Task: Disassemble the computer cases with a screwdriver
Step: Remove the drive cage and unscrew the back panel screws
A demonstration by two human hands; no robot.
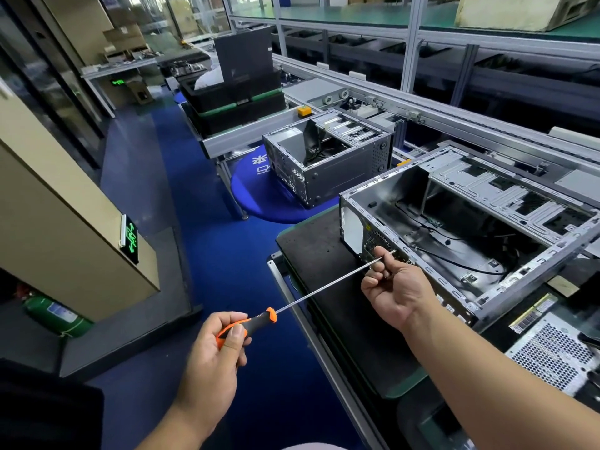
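Note:
An open grey computer case [506, 254] lies on its side on a black mat [321, 254], its inside bare metal with black cables. My left hand [211, 355] grips the orange-and-black handle of a long screwdriver [324, 289]. Its thin shaft runs up and right to the case's rear panel. My right hand [394, 284] pinches the shaft near its tip, right against that rear panel. The tip itself is hidden by my fingers.
A second open case [328, 164] stands further back on a blue round pad. Black trays [233, 102] are stacked behind it. A perforated metal panel [552, 355] and a memory stick [532, 315] lie at the right. A conveyor frame [454, 121] runs along the back; blue floor is at left.

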